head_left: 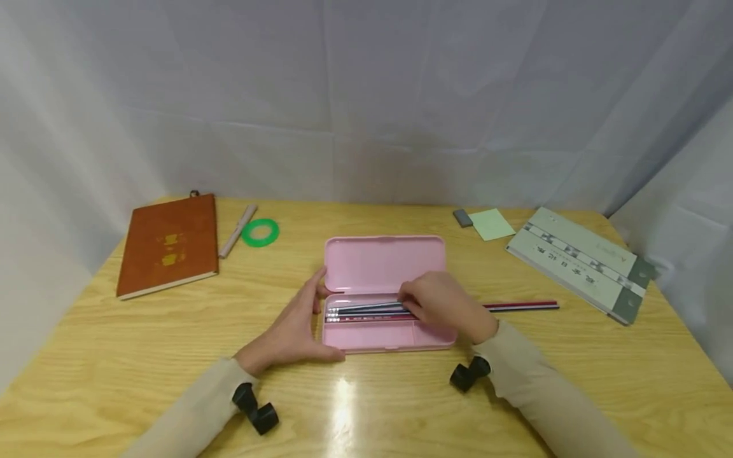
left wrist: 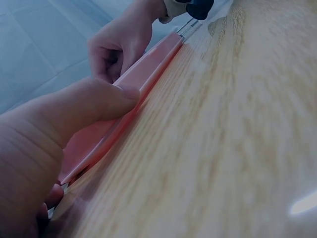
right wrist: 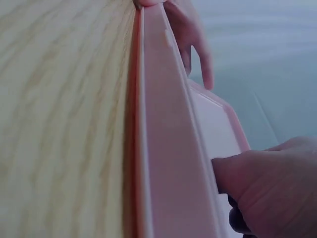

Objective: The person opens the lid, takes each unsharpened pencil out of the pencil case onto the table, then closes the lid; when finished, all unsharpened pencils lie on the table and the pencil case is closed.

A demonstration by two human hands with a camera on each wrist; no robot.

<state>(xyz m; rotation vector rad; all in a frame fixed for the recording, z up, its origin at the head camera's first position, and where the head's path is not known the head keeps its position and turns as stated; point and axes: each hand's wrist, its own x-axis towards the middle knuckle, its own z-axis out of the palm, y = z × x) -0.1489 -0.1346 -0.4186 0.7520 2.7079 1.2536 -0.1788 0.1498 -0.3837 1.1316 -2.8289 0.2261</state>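
A pink pencil case [head_left: 385,264] lies with its lid raised at the back. Spanning its left end, my left hand [head_left: 292,324] holds it, thumb at the front edge and fingers by the hinge side; the left wrist view shows the thumb [left wrist: 106,99] on the rim. Several pencils [head_left: 366,315] lie in the case's rear compartment, their ends at the left. My right hand [head_left: 449,305] reaches down into the case and pinches pencils, its fingertips partly hidden. Red and dark pencils [head_left: 521,306] stick out to the right beyond that hand.
At the left lie a brown notebook [head_left: 172,245], a pale pen-like stick [head_left: 238,230] and a green tape ring [head_left: 247,240]. Back right are a grey eraser [head_left: 462,218], pale green sticky notes [head_left: 491,224] and a grey-green notebook [head_left: 578,264]. A white curtain hangs behind the table.
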